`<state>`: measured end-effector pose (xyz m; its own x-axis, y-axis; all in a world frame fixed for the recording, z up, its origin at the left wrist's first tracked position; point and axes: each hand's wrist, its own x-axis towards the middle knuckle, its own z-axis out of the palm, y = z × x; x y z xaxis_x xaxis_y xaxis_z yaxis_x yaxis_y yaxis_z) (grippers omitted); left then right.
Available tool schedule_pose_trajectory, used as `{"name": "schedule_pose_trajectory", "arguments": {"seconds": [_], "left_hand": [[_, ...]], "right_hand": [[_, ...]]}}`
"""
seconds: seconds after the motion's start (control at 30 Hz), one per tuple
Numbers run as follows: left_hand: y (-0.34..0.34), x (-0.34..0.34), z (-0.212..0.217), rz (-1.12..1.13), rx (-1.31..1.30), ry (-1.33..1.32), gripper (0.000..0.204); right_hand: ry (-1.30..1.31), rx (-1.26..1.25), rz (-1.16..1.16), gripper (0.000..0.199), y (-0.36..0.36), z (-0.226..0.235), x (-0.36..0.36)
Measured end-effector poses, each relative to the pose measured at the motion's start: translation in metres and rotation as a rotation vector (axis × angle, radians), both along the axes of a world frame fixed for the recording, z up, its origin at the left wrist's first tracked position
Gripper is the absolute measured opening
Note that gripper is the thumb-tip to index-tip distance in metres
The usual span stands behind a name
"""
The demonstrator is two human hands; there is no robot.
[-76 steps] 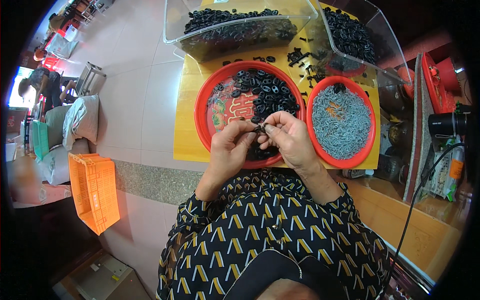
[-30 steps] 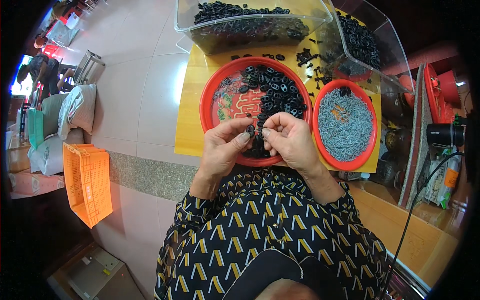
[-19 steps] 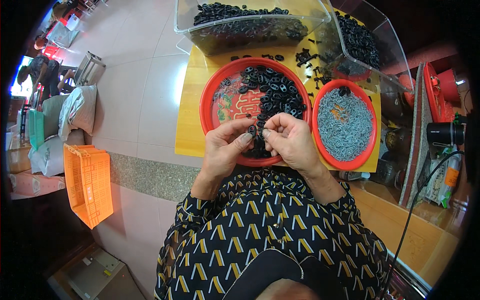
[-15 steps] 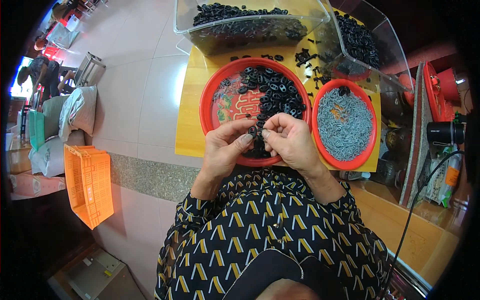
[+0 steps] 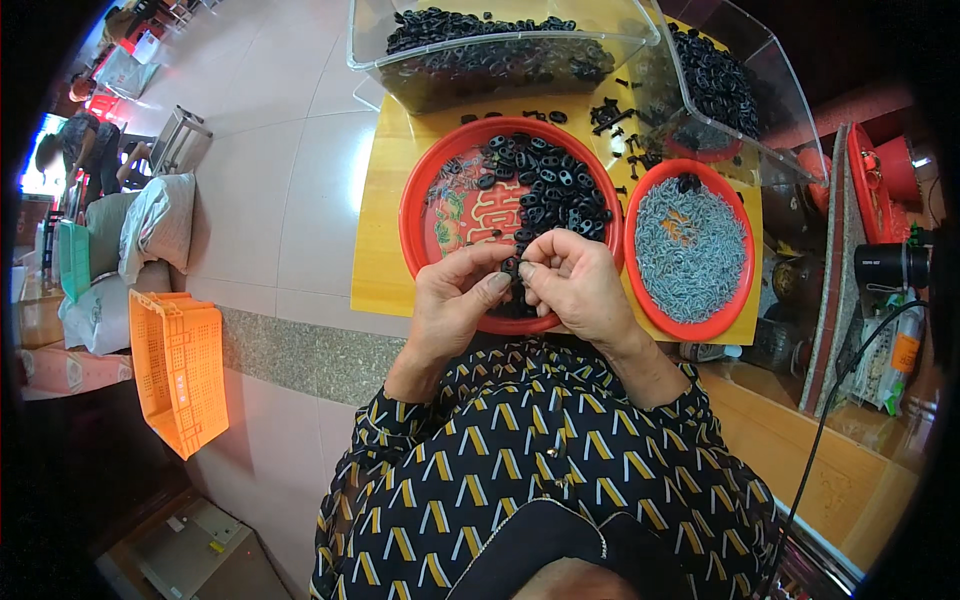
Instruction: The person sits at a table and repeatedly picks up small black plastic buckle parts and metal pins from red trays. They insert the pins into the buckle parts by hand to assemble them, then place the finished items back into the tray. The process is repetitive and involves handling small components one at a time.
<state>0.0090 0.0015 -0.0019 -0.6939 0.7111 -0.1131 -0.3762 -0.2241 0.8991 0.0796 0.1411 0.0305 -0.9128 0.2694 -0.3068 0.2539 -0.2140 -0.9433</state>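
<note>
Above the near part of a round red tray [image 5: 408, 215], my two hands meet at the fingertips. My left hand [image 5: 455, 300] pinches a small black oval plastic piece with holes [image 5: 513, 267]. My right hand [image 5: 575, 285] is closed at the same piece, thumb and forefinger pressed together; whatever it grips is hidden by the fingers. Many similar black oval pieces [image 5: 560, 180] fill the tray's right side, and a few small screws [image 5: 455, 180] lie on its left. To the right, a smaller red tray [image 5: 745, 270] holds a heap of grey screws [image 5: 690, 250].
Two clear plastic bins [image 5: 520, 45] full of black parts stand at the back of the yellow table [image 5: 380, 260]. Loose black pieces [image 5: 610, 115] lie between them and the trays. An orange crate [image 5: 180, 370] is on the floor at left. A black cable [image 5: 830, 390] hangs at right.
My left hand has shifted slightly right, bringing the black piece against my right fingertips. My right hand has barely moved.
</note>
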Motion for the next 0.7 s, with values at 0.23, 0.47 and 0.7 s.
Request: {"name": "schedule_pose_trajectory", "arguments": {"seconds": [0.23,0.47,0.7], "left_hand": [[-0.002,0.000,-0.004,0.000,-0.017,0.094,0.023],[-0.002,-0.001,0.003,-0.033,-0.010,0.152,0.020],[0.000,0.001,0.005,-0.018,-0.044,0.173,0.018]], "right_hand": [[0.087,-0.331,0.065,0.010,0.008,-0.010,-0.001],[0.138,-0.454,0.100,0.012,0.012,-0.024,0.002],[0.160,-0.541,0.116,0.015,0.010,-0.029,0.001]]}}
